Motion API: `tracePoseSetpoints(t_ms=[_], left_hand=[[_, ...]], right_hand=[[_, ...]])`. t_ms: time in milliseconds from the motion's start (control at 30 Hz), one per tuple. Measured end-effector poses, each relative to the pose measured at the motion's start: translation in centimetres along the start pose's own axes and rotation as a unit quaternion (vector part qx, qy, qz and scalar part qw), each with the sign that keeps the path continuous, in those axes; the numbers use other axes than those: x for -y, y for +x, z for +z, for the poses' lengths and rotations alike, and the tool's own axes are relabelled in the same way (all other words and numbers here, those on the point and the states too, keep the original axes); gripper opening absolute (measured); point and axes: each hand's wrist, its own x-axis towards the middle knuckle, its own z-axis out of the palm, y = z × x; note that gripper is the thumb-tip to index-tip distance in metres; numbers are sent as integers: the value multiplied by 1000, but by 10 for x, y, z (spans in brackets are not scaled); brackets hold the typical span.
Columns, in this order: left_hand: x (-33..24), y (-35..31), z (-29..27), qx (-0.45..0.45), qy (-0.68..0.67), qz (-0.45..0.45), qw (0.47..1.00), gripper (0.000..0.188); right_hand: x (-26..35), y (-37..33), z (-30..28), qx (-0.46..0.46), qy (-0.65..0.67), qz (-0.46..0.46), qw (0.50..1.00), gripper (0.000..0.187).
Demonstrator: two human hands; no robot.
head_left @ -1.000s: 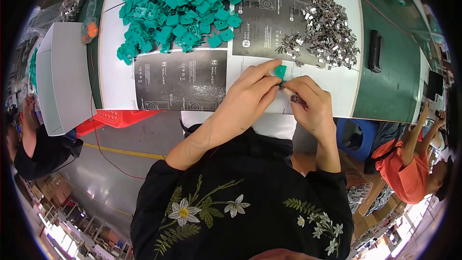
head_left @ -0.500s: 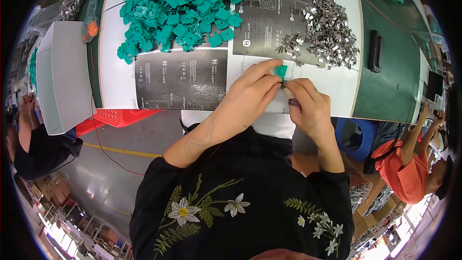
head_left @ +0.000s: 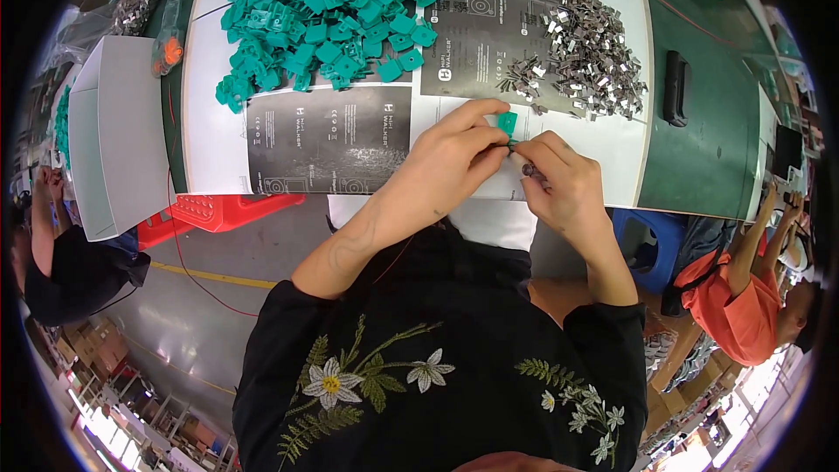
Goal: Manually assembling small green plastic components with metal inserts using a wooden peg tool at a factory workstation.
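A small green plastic part (head_left: 507, 122) is pinched in the fingers of my left hand (head_left: 450, 162), just over the near edge of the table. My right hand (head_left: 568, 183) is closed right beside it, its fingertips meeting the part's lower end. Between the right thumb and fingers shows a short, pale stick-like tool with a dark brown end (head_left: 530, 171); its exact kind is unclear. Whatever lies between the touching fingertips is hidden. Farther off are a large heap of similar green plastic parts (head_left: 328, 22) and, to the right, a pile of small shiny metal clips (head_left: 594, 57).
Black-and-white printed sheets (head_left: 328, 140) cover the worktable. A black handle-shaped object (head_left: 676, 89) lies on the green surface at right. At left stand a white box (head_left: 122, 135) and a clear bottle with orange pieces (head_left: 167, 52). Red (head_left: 218, 210) and blue stools (head_left: 651, 245) flank me; people sit on both sides.
The right hand has turned slightly, and the tool in it now points more toward the green part, showing its pale section. My left hand keeps its pinch almost in place.
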Motion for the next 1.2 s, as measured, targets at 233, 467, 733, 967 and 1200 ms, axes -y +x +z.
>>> tracePoseSetpoints(t_ms=[233, 467, 733, 967, 1200], left_hand=[[0, 2, 0, 8, 3, -20, 1000, 13], [-2, 2, -3, 12, -18, -52, 998, 13], [-10, -15, 5, -19, -20, -57, 998, 12], [-5, -13, 7, -15, -30, -54, 998, 12], [-6, -13, 7, -14, -34, -64, 997, 10]], right_hand=[[9, -1, 2, 19, -71, -20, 997, 26], [7, 3, -14, 12, 129, 54, 990, 14], [28, -19, 35, -142, 58, -350, 924, 46], [14, -23, 82, -201, 133, -390, 889, 47], [8, -34, 104, -234, 158, -336, 899, 41]])
